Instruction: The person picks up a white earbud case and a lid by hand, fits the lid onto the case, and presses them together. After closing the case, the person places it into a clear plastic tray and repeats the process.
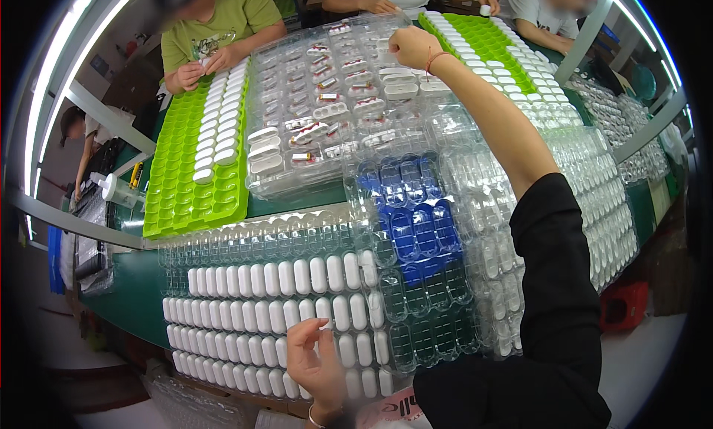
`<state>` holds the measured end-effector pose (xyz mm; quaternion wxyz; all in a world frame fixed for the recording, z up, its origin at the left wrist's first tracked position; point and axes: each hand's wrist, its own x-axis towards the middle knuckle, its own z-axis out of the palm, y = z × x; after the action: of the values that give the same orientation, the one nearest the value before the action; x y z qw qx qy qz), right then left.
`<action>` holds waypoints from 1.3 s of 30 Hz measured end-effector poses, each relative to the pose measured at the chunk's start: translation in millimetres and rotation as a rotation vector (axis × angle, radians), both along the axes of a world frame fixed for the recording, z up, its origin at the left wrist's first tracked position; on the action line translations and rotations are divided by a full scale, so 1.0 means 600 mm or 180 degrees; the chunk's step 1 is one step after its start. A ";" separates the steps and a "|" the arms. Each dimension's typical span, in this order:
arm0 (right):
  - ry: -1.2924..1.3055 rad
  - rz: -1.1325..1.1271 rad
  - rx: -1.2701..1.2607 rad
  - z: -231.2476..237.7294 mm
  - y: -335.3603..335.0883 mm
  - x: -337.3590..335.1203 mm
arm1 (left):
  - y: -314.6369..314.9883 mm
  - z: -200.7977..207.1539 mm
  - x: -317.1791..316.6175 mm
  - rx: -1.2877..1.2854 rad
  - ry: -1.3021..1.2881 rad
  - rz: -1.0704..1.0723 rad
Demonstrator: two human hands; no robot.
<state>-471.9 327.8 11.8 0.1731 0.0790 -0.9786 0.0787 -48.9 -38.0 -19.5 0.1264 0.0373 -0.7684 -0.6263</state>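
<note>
My left hand (315, 361) hovers over the near clear plastic tray (256, 232), fingers loosely curled, thumb and index a little apart; nothing shows between them. Rows of white oval cases (245, 280) fill much of that tray. My right arm stretches far forward across the table. At its end my right hand (413, 49) is closed above the far end of the middle clear tray stack (267, 72); what its fingers hold, if anything, is hidden. In that stack lie opened white cases (401, 83) and small red-and-white parts (327, 97).
A green tray (174, 184) with white cases stands at the left, another green tray (512, 76) at the far right. Blue plastic (423, 236) shows beneath empty clear trays. Clear trays (594, 206) pile up at right. Co-workers' hands (197, 71) work across the table; metal posts (74, 225) frame it.
</note>
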 end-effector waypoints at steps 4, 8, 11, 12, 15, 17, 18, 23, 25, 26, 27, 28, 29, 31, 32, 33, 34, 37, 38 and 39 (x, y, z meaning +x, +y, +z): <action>-0.0383 -0.0125 0.0349 -0.036 -0.023 -0.046 | -0.017 -0.008 -0.011 -0.0102 -0.0162 0.0288; -0.0198 0.0327 0.0087 -0.047 -0.005 -0.055 | -0.041 -0.003 -0.026 0.0100 -0.0244 0.0403; 0.0240 0.0595 -0.0226 -0.019 0.036 -0.011 | -0.110 -0.017 -0.051 -0.0110 -0.0292 0.0659; 0.0220 0.0617 -0.0478 -0.010 0.051 0.016 | -0.160 -0.041 -0.069 -0.0467 -0.0191 0.0899; 0.0059 0.0663 -0.0833 0.034 0.032 0.175 | -0.297 -0.069 -0.154 -0.1937 -0.0005 0.1522; -0.0178 0.0735 -0.0973 0.057 0.010 0.289 | -0.426 -0.099 -0.194 -0.2964 0.0471 0.1650; -0.0334 0.0664 -0.1082 0.065 -0.007 0.354 | -0.479 -0.118 -0.212 -0.3402 0.0212 0.1648; -0.0228 -0.0079 -0.0911 0.074 -0.004 0.632 | -0.489 -0.135 -0.297 -0.3836 -0.0768 0.1126; -0.0252 -0.0694 -0.1114 0.068 0.019 0.704 | -0.504 -0.131 -0.304 -0.4208 -0.0763 0.1070; -0.0234 -0.1075 -0.1352 0.067 0.029 0.739 | -0.522 -0.134 -0.307 -0.4225 -0.0828 0.0925; -0.0271 -0.1359 -0.1541 0.062 0.039 0.768 | -0.546 -0.142 -0.307 -0.4329 -0.0835 0.0916; -0.0254 -0.1526 -0.1515 0.053 0.057 0.797 | -0.555 -0.149 -0.305 -0.4429 -0.0846 0.0938; -0.0208 -0.1604 -0.1652 0.041 0.075 0.823 | -0.539 -0.146 -0.300 -0.4600 -0.0754 0.1110; 0.0039 -0.1713 -0.1600 0.008 0.105 0.880 | -0.457 -0.107 -0.285 -0.4660 -0.0350 0.1382; 0.0069 -0.1819 -0.1576 0.009 0.103 0.900 | -0.394 -0.079 -0.261 -0.4551 -0.0055 0.1452; -0.0118 -0.1892 -0.1314 0.009 0.093 0.915 | -0.332 -0.048 -0.232 -0.4097 0.0307 0.1282; -0.0315 -0.1930 -0.1072 0.008 0.084 0.923 | -0.271 -0.017 -0.193 -0.3651 0.0636 0.1137; -0.0264 -0.2001 -0.0752 0.002 0.077 0.918 | -0.131 0.053 -0.070 -0.2984 0.1404 0.0583; -0.0284 -0.1952 -0.0491 -0.006 0.085 0.916 | -0.098 0.061 -0.040 -0.2840 0.1526 0.0400; -0.0352 -0.1979 -0.0392 -0.014 0.093 0.915 | -0.075 0.064 -0.017 -0.2827 0.1542 0.0380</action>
<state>77.3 383.8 3.5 0.1399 -0.2387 -0.9572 0.0854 -58.8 -82.8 18.8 0.3402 -0.1225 -0.9056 -0.2215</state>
